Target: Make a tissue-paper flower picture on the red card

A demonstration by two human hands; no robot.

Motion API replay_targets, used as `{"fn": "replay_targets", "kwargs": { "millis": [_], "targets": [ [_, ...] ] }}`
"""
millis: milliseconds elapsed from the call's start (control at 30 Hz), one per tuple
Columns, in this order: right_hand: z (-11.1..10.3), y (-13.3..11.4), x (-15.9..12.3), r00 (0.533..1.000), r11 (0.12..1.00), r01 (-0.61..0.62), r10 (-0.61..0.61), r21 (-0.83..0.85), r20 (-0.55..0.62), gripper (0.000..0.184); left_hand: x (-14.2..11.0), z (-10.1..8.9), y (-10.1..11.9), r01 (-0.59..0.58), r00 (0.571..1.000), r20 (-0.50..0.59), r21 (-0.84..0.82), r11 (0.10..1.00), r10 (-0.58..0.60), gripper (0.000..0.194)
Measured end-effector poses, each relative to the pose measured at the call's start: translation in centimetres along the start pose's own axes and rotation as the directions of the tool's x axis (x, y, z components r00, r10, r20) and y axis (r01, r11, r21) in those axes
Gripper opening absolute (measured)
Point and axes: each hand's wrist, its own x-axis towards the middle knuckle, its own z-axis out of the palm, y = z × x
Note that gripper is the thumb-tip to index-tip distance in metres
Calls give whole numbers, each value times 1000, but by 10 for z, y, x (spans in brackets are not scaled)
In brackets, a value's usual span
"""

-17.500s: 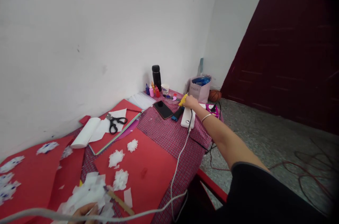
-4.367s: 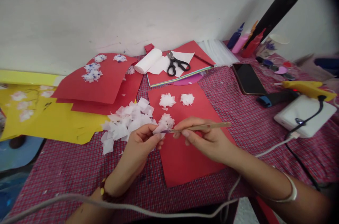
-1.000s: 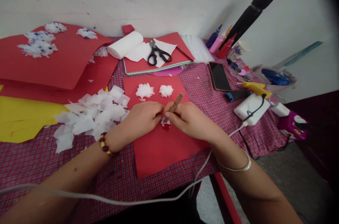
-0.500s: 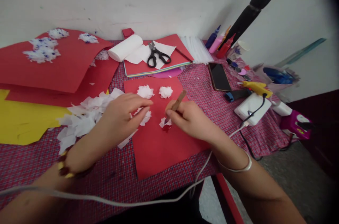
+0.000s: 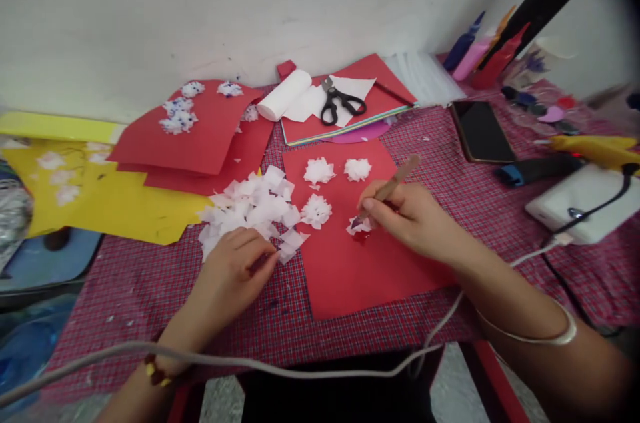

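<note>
- L hand (image 5: 245,270): low over cloth at near edge of paper pile (image 5: 250,200); thumb + index tips close together, narrow gap at most. Can't tell if a scrap is btwn them.
- Pile lies just beyond L hand, ahead & slightly to its R; L hand is much nearer to it than R. One loose square (image 5: 291,246) is right by L fingertips, partly over edge of red sheet (image 5: 350,283).
- R hand (image 5: 383,210): closed pen-style on wooden stick (image 5: 403,173). Long axis slants: top end up & to R, away from person; low end down-L to small tuft (image 5: 358,228).
- Small tuft sits on red sheet, just L of R fingertips, w/ stick's purplish tip at or touching it. R hand nearer; L well apart.
- Looks: small tuft white w/ purple tinge, sparse, ragged; dark red glossy patch at its near side. Three fuller tufts beyond/L of it, e.g. round one (image 5: 316,211), white & ruffled.
- Pile: thin white squares, overlapping, some tilted up.
- Behind: scissors (image 5: 341,105) on white paper, phone (image 5: 483,132) to R.
</note>
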Motion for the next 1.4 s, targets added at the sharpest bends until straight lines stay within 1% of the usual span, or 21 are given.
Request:
{"fn": "replay_targets", "kwargs": {
  "millis": [67, 200, 233, 267, 333, 400, 467, 500, 567, 633, 667, 700, 733, 767, 833, 867, 900, 967, 1033, 1100, 1400],
  "targets": [
    [0, -1, 0, 1000, 1000, 4, -3, -13, 10, 23, -2, 2, 5, 4, 1000, 14, 34, 999, -4, 13],
    [-2, -5, -1, 999, 999, 25, -24, -39, 30, 23, 4, 1, 5, -19, 997, -68, 31, 999, 21, 10],
    [-3, -5, -1, 999, 999, 34, -32, -40, 32, 23, 8, 0, 3, -31, 997, -68, 26, 999, 32, 10],
    [-3, -6, -1, 999, 998, 45, -44, -38, 32, 22, 12, -1, 1, -45, 998, -45, 27, 999, 46, 10],
    [-3, -6, -2, 998, 998, 59, -59, -35, 28, 22, 23, 0, -3, -82, 994, 70, 46, 996, 78, 10],
    [-2, -5, -2, 998, 997, 66, -66, -31, 19, 22, 32, 3, -4, -112, 974, 204, 62, 992, 98, 10],
    [-1, -4, -1, 998, 997, 70, -70, -24, 8, 22, 38, 6, -4, -117, 956, 277, 49, 992, 99, 10],
    [-1, -3, -1, 997, 997, 71, -71, -18, 1, 22, 40, 8, -3, -104, 956, 277, 29, 994, 92, 11],
    [-1, -4, -1, 997, 997, 73, -73, 12, -17, 23, 43, 8, 0, -44, 976, 211, -35, 998, 50, 16],
    [0, -6, -1, 996, 994, 73, -69, 85, -50, 24, 45, 5, 4, 102, 988, 129, -168, 980, -80, 16],
    [0, -7, -2, 995, 987, 75, -66, 139, -72, 25, 47, 3, 6, 204, 977, 113, -275, 940, -179, 15],
    [1, -9, -3, 994, 976, 80, -62, 204, -94, 24, 48, 1, 8, 305, 952, 118, -403, 863, -281, 14],
    [3, -10, -4, 992, 959, 85, -57, 272, -112, 22, 50, 0, 9, 387, 918, 146, -538, 749, -369, 14],
    [5, -11, -6, 991, 937, 93, -54, 337, -125, 18, 53, -1, 11, 441, 881, 190, -663, 605, -433, 15],
    [11, -12, -9, 990, 893, 109, -60, 437, -126, 14, 57, 2, 14, 457, 828, 271, -834, 309, -491, 18],
    [13, -11, -10, 990, 878, 118, -69, 463, -121, 15, 59, 5, 15, 442, 811, 302, -877, 186, -502, 21],
    [16, -11, -11, 990, 872, 130, -84, 472, -117, 16, 60, 8, 17, 431, 796, 332, -898, 89, -506, 23],
    [20, -11, -11, 985, 872, 167, -127, 460, -116, 17, 60, 15, 19, 424, 778, 384, -905, -36, -497, 26],
    [22, -12, -11, 980, 876, 196, -160, 440, -118, 18, 59, 20, 22, 424, 770, 415, -900, -97, -484, 26],
    [23, -14, -11, 978, 878, 206, -174, 433, -113, 19, 56, 23, 24, 417, 767, 425, -899, -130, -480, 26],
    [27, -13, -8, 975, 891, 222, -198, 395, -100, 19, 52, 25, 26, 394, 777, 428, -902, -174, -462, 23]
  ]
}}
